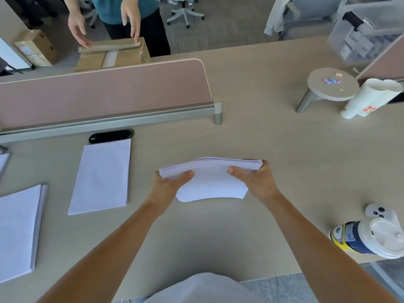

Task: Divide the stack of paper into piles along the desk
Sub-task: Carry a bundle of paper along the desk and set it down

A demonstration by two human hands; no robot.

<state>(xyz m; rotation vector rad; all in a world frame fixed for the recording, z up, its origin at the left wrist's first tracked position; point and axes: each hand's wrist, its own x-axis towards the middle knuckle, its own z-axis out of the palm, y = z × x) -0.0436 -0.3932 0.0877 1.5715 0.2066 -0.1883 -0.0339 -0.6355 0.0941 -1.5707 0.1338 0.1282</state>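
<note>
A stack of white paper (211,180) is held above the middle of the desk (240,138), bowed upward. My left hand (169,188) grips its left edge, thumb on top. My right hand (255,180) grips its right edge the same way. A flat pile of paper (101,178) lies to the left on the desk. A thicker pile (18,232) lies at the near left. A sliver of a third pile (3,160) shows at the far left edge.
A pink partition screen (105,92) runs along the back left, with a black cable slot (111,136) below it. A small round stand (332,86), stacked white cups (367,99) and a lidded tumbler (369,237) sit on the right. Beyond, another person handles a cardboard box (113,54).
</note>
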